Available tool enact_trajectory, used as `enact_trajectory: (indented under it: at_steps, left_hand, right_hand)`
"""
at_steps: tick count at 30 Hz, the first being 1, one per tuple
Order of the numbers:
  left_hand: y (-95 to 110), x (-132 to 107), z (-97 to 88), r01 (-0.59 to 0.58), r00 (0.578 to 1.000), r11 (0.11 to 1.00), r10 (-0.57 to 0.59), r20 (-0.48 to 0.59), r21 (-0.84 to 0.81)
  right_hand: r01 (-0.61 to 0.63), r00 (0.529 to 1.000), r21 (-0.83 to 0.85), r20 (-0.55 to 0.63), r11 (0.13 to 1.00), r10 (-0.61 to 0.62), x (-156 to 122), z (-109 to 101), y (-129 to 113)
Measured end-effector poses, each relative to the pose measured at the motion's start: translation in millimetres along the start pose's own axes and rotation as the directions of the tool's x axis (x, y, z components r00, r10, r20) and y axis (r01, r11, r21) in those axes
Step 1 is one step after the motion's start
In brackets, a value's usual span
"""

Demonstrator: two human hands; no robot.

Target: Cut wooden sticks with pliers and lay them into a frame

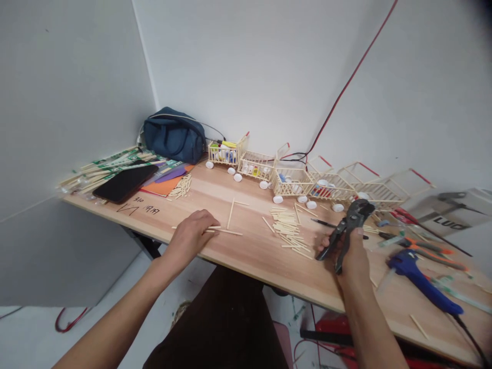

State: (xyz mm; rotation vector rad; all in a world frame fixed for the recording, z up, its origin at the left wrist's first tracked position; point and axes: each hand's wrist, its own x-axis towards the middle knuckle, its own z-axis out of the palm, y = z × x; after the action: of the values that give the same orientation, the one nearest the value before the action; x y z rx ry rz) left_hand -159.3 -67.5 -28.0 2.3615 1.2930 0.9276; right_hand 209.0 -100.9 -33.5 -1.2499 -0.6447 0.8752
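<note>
My left hand (195, 229) is near the table's front edge, its fingers closed on thin wooden sticks (230, 232) that stick out on both sides. Just beyond them, a longer stick (231, 212) lies pointing away from me, with a short one across its far end. My right hand (352, 253) grips the handles of a black hand cutter (355, 218), held over the table with its head pointing up and away. Between my hands lies a loose pile of short cut sticks (286, 228).
Several small stick-built carts (294, 182) with white wheels line the back. At left are a blue pouch (175, 134), a phone (125, 183) and packaged sticks (103, 166). A blue glue gun (423, 282) and orange-handled pliers (434, 251) lie at right on the wooden table (246, 259).
</note>
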Motion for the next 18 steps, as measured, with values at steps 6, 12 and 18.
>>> enact_trajectory:
  at_steps: [6,12,18]
  left_hand:
    - [3.2,3.7,11.9,0.005,1.0,0.999,-0.006,0.008,0.032]
    - [8.6,5.9,12.6,-0.01,1.0,0.999,0.01,0.01,0.034]
    - [4.4,5.9,18.4,-0.031,1.0,0.999,0.031,-0.003,0.039]
  right_hand:
    - [0.013,1.0,0.003,0.016,1.0,-0.013,-2.0,1.5,-0.3]
    - [0.005,1.0,0.011,0.001,1.0,-0.005,-0.5,2.4,-0.8]
    - [0.0,1.0,0.019,-0.003,1.0,0.0,-1.2,2.4,-0.7]
